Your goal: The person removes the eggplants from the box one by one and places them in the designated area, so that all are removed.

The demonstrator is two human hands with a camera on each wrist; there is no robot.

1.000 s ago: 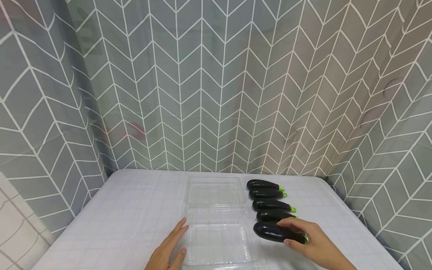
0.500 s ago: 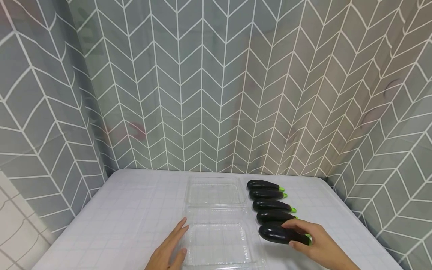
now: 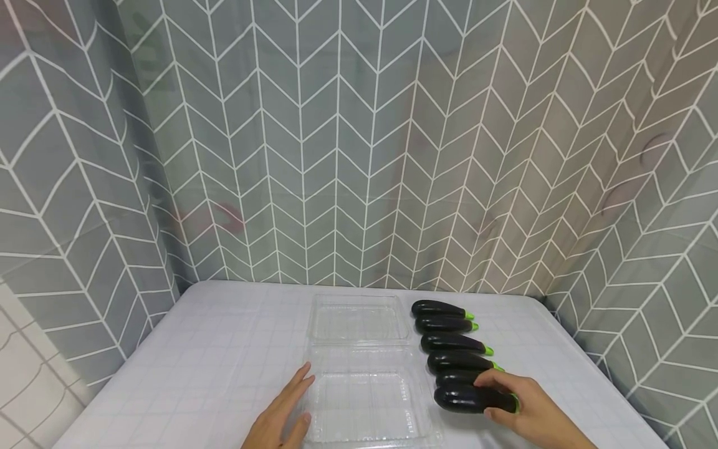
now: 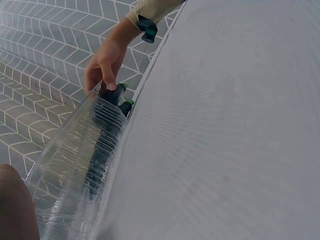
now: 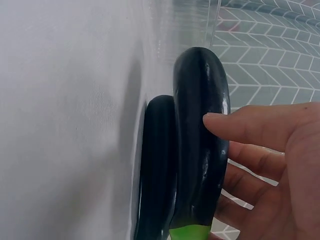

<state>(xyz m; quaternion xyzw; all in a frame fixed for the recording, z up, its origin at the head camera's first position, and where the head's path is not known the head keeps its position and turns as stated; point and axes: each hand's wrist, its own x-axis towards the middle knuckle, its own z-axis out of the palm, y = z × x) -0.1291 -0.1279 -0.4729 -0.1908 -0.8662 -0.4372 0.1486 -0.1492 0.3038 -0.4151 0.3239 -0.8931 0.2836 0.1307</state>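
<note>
1. The nearest eggplant (image 3: 471,399) is gripped in the right hand (image 3: 524,408), whose fingers and thumb curl round its stem end; it sits at the near right of the tabletop (image 3: 224,349), just right of the clear plastic clamshell box (image 3: 361,368). The right wrist view shows it (image 5: 200,145) raised above a second eggplant (image 5: 157,170) that lies right beside it.
2. The left hand (image 3: 280,415) lies flat with straight fingers on the tabletop, touching the near left edge of the box and holding nothing.
3. The box lies opened out, its far half (image 3: 359,318) and near half (image 3: 361,405) both with nothing inside them, so by the look of it no eggplant has been packed yet.
4. Five more eggplants lie in a row to the right of the box, from far (image 3: 437,308) to near (image 3: 457,376), green stem ends pointing right; none is touched by a hand.
5. As a judgement, the work stands at its very beginning: one eggplant is picked up and not yet over the box, and the other five lie outside it.
6. The box also appears unclosed, its two halves spread flat.
</note>
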